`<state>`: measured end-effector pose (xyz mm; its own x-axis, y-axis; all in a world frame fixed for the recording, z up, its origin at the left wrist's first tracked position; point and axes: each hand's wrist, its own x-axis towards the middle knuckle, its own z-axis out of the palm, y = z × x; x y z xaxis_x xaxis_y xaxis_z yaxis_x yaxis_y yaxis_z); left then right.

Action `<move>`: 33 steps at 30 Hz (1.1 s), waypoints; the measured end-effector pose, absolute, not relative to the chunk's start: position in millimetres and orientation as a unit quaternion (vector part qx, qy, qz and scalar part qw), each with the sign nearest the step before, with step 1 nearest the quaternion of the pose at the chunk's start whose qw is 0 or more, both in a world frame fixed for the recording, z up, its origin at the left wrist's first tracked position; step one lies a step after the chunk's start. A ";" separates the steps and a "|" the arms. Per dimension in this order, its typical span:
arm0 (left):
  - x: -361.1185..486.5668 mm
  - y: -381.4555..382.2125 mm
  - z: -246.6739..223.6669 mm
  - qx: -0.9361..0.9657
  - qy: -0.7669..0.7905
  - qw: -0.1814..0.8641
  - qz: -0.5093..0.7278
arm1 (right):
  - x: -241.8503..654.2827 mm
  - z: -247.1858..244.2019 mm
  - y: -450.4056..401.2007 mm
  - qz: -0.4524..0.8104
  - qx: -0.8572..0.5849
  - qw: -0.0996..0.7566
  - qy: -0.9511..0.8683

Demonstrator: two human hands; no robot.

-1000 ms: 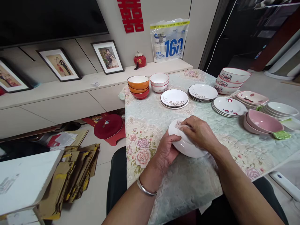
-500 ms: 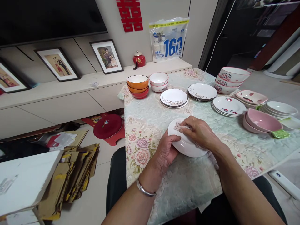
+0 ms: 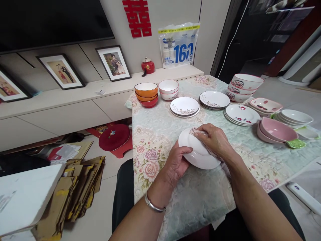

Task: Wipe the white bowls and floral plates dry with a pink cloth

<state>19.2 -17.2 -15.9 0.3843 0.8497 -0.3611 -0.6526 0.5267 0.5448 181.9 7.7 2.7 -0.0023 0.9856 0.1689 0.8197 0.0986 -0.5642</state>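
A plain white plate [image 3: 198, 157] is tilted above the near part of the table. My left hand [image 3: 177, 163] grips its left edge, with the thumb over the surface. My right hand [image 3: 215, 140] is closed on a pale cloth [image 3: 197, 131], which it presses to the plate's upper right part. Part of the cloth hangs below my right wrist. Beyond the plate stand a stack of plates with a floral pattern [image 3: 185, 106] and another dark-rimmed stack [image 3: 215, 99]. Plates with red flowers [image 3: 242, 114] are to the right.
Orange and red bowls [image 3: 146, 94], white bowls [image 3: 168, 89], tall patterned bowls [image 3: 244, 87] and pink bowls [image 3: 279, 130] stand on the floral tablecloth [image 3: 155, 134]. Left of the table are a red stool [image 3: 114, 137] and flattened cardboard [image 3: 75, 194] on the floor.
The cloth and my right fingers have shifted slightly on the plate, showing more of its surface. The camera view has moved a little. Both hands keep their holds.
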 end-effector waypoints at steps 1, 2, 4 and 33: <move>19.2 -17.2 -15.5 0.159 0.311 0.816 0.460 | 181.9 2.6 7.7 0.155 -0.654 0.269 -0.690; 19.3 -17.1 -15.3 0.159 0.311 0.817 0.460 | 181.8 2.5 7.6 0.155 -0.654 0.269 -0.690; 19.5 -17.0 -15.2 0.158 0.310 0.817 0.460 | 181.5 2.2 7.4 0.153 -0.655 0.271 -0.688; 19.5 -15.6 -19.1 0.195 0.312 0.812 0.453 | 180.0 -3.4 9.7 0.144 -0.657 0.282 -0.684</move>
